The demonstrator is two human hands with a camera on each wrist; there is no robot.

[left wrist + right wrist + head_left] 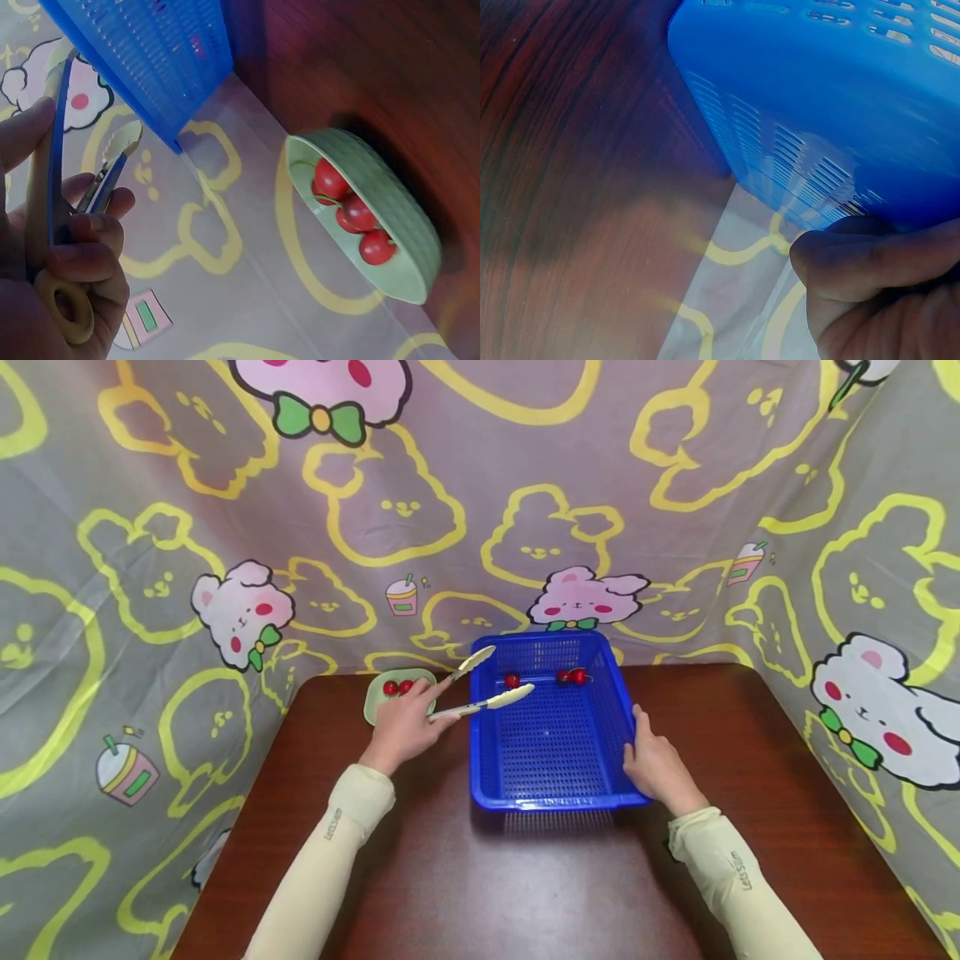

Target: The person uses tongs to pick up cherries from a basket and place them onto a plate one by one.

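My left hand (405, 727) holds a pair of tongs (510, 697) with cream-coloured tips. The tongs' two tips stand apart over the left rim of a blue plastic basket (558, 803), with nothing between them. At the basket's right side, my right hand (663, 768) grips the rim. Inside the basket, a red cherry (512, 681) lies near the far left corner, and two more cherries (577, 676) lie together along the far side. Behind my left hand sits a pale green bowl (409, 225), partly hidden in the head view. Several red cherries (330, 180) are in it.
A dark reddish-brown wooden table (555, 893) bears the basket and the bowl. Grey cloth (420, 460) with yellow bear outlines and white cartoon animals hangs behind the table and on both sides.
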